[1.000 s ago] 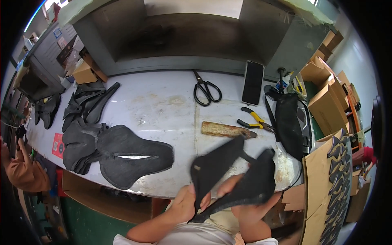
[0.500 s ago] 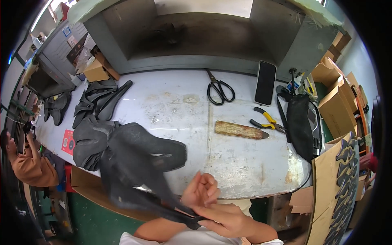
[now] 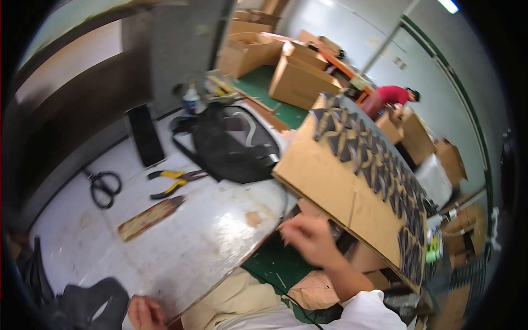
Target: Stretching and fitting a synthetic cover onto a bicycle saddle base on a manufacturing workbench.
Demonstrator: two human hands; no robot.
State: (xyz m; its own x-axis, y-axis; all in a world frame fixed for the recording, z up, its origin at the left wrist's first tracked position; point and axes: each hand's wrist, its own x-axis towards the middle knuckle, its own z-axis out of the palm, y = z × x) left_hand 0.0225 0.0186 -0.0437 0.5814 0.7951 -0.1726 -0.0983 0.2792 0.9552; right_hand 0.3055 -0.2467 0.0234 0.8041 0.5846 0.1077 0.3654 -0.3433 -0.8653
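At the lower left, my left hand [image 3: 146,313] is over the table's near edge with its fingers loosely curled; I see nothing in it. Right next to it lies a dark grey, soft-looking cut piece [image 3: 96,300] with a slit, partly cropped by the picture's rim. My right hand [image 3: 311,235] hangs past the table's corner, beside a tilted cardboard sheet [image 3: 330,190]. Its fingers are bent and smeared by motion, so what they hold, if anything, is hidden. Rows of small dark curved pieces [image 3: 366,148] cover the far part of the sheet.
On the white table [image 3: 181,253] lie black-handled scissors [image 3: 104,190], a phone [image 3: 146,135], yellow-and-black pliers [image 3: 173,181], a worn wooden-handled tool [image 3: 148,219] and a black bag [image 3: 234,146]. Cardboard boxes [image 3: 305,77] stand behind. A person in red [image 3: 391,96] bends over farther off.
The view has swung to the right. My right hand has moved away from the dark strip it pinched, out to the cardboard sheet. My left hand is now apart from it, by the dark pieces.
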